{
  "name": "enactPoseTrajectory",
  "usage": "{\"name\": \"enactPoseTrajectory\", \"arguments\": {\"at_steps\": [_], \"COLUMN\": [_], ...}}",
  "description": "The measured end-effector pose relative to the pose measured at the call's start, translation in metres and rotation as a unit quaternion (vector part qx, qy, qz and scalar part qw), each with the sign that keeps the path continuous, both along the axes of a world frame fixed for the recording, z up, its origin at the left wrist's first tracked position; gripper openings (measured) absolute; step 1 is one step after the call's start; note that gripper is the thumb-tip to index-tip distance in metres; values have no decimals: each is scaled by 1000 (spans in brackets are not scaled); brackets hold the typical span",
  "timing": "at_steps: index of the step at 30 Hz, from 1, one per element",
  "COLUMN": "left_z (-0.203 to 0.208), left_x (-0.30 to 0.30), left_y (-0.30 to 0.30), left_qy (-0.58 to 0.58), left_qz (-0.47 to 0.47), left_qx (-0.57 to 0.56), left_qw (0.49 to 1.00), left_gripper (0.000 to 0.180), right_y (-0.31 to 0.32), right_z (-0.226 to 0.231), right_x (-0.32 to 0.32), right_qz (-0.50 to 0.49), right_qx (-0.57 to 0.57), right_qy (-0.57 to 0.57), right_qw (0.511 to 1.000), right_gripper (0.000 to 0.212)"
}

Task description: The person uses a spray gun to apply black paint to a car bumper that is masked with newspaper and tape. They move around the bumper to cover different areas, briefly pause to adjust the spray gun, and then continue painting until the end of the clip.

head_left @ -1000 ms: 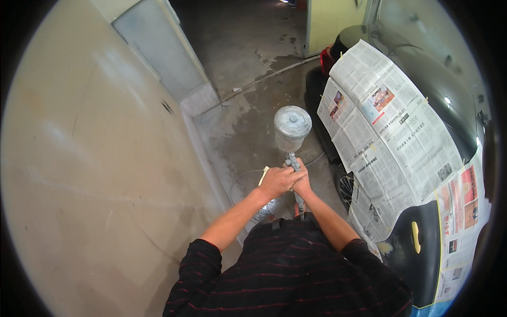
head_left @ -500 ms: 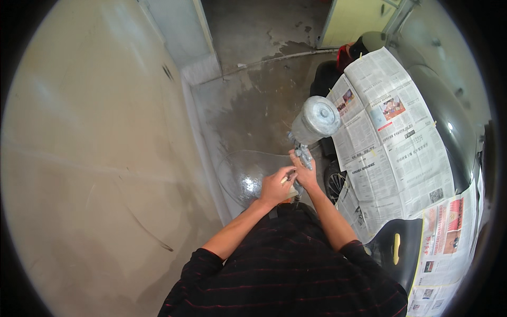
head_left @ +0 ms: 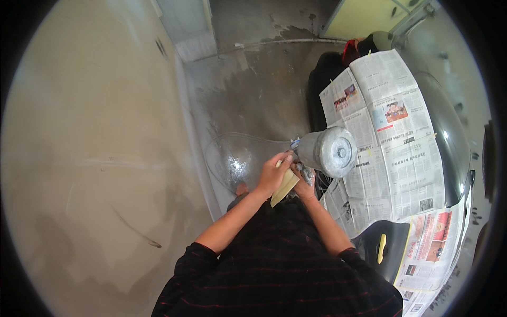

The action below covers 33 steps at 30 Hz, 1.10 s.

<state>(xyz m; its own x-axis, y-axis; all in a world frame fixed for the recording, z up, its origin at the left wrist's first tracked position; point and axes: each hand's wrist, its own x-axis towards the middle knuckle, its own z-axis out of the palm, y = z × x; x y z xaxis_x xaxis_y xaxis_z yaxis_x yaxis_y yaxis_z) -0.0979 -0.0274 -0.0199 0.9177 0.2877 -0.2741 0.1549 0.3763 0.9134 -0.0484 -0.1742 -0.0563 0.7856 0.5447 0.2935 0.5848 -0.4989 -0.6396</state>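
In front of my waist, my right hand (head_left: 305, 187) grips a grey metal spray gun (head_left: 303, 171) from below. The gun's large paint-smeared cup (head_left: 336, 151) leans over to the right, its round lid facing up and right. My left hand (head_left: 273, 175) is closed on a flat pale-yellow folded piece (head_left: 285, 189), perhaps cloth or paper. Its fingertips are beside the front of the gun; whether they touch it I cannot tell. Part of the gun's handle is hidden by the hands.
At right stands a dark car covered with newspaper sheets (head_left: 401, 132); a black door panel with a yellow-taped handle (head_left: 382, 248) shows below them. A pale wall (head_left: 95, 174) rises at left. A thin hose (head_left: 211, 138) loops over the wet floor (head_left: 259, 95).
The spray gun has tipped, swinging its cup right and down. My left hand has come up closer to the gun's front, and the yellow piece now shows more fully.
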Motion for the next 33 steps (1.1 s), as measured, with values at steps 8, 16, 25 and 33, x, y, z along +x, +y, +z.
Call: {"name": "enactPoseTrajectory", "arguments": {"at_steps": [8, 16, 25, 33], "left_z": [-2, -15, -12, -16], "left_x": [0, 7, 12, -1], "left_y": [-3, -11, -8, -1], "left_qy": [86, 83, 78, 137], "left_qz": [-79, -89, -117, -159], "left_qx": [-147, -194, -138, 34], "left_qw": [982, 973, 980, 977], "left_gripper": [44, 41, 37, 30], "right_y": [-23, -31, -52, -82], "right_z": [-23, -33, -57, -78], "right_x": [-21, -14, -15, -41], "right_qz": [-50, -81, -44, 5], "right_qx": [-95, 12, -52, -264], "right_qy": [77, 152, 118, 60], "right_qw": [991, 985, 991, 963], "right_gripper": [19, 14, 15, 26]}}
